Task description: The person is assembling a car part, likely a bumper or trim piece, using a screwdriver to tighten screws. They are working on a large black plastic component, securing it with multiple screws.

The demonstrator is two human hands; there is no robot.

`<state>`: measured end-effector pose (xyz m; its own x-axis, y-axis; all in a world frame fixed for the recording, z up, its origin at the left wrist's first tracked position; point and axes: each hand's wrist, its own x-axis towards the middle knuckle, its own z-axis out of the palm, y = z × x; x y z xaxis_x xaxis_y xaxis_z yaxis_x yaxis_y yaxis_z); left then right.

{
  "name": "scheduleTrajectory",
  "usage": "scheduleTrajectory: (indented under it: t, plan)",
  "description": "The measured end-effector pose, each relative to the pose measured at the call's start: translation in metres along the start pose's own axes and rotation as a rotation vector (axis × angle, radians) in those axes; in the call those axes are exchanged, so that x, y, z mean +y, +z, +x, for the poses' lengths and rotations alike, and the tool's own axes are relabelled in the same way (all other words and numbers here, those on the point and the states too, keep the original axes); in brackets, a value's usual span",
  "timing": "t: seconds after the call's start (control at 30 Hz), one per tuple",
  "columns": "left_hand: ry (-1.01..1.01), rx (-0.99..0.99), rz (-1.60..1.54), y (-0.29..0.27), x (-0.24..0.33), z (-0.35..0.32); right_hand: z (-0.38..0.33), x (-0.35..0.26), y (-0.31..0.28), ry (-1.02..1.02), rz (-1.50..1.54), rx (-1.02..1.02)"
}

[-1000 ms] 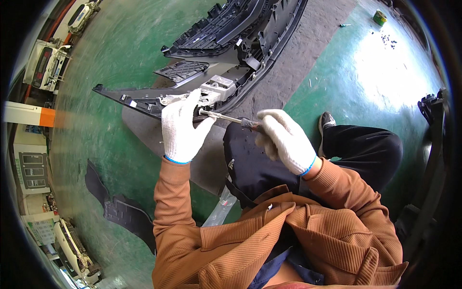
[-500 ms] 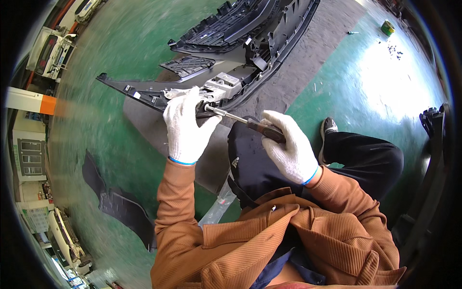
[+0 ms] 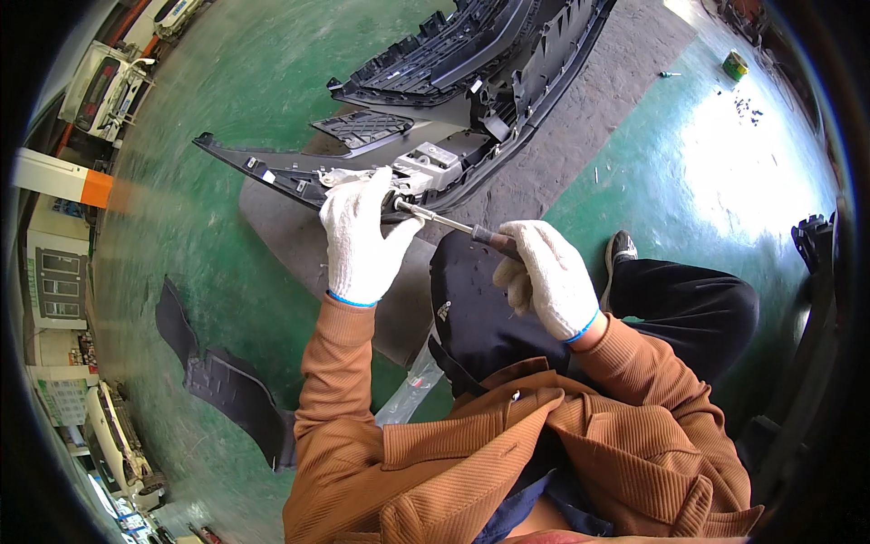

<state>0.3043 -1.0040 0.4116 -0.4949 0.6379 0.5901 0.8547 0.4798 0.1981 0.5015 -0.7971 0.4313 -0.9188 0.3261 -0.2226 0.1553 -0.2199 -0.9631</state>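
Observation:
Both of my hands wear white knit gloves with blue cuffs. My right hand (image 3: pixel 550 281) is closed round the dark handle of a socket-tipped screwdriver (image 3: pixel 450 222). Its steel shaft points left and up, and the tip meets the part beside my left thumb. My left hand (image 3: pixel 355 240) grips the near edge of a black car bumper (image 3: pixel 237 156), its fingertips by a silver metal bracket and a boxy grey unit (image 3: pixel 431 163). What lies under the left fingers is hidden.
A black grille panel (image 3: pixel 362 127) lies on the bumper's far side. Grey matting (image 3: pixel 580 127) runs beneath it. Dark curved trim (image 3: pixel 237 399) lies at left on the green floor, a clear plastic bag (image 3: pixel 412 390) by my leg. A green tin (image 3: pixel 735 65) stands far right.
My right fingers have shifted on the screwdriver handle, looser and more opened out at the lower side. The left hand keeps its hold; the whole view has shifted slightly.

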Motion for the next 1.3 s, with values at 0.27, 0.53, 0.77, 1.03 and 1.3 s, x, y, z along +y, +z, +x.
scheduleTrajectory:
  t: [0.27,0.53,0.77,1.03,1.3]
  plan:
    - [0.004,-0.011,-0.004,0.000,0.000,-0.002,0.011,-0.003,-0.006,0.131,0.078,-0.032]
    - [0.003,-0.032,-0.007,0.000,0.000,-0.003,0.016,-0.006,-0.009,-0.072,-0.194,0.014]
    - [0.018,-0.102,-0.076,-0.012,-0.004,0.002,0.023,0.012,-0.016,-0.352,-0.443,0.004]
    - [-0.003,-0.172,-0.112,-0.020,-0.013,0.006,0.020,0.012,-0.013,-0.690,-0.613,0.028]
    - [-0.001,-0.190,-0.127,-0.020,-0.017,0.006,0.023,0.009,-0.014,-0.710,-0.612,0.035]
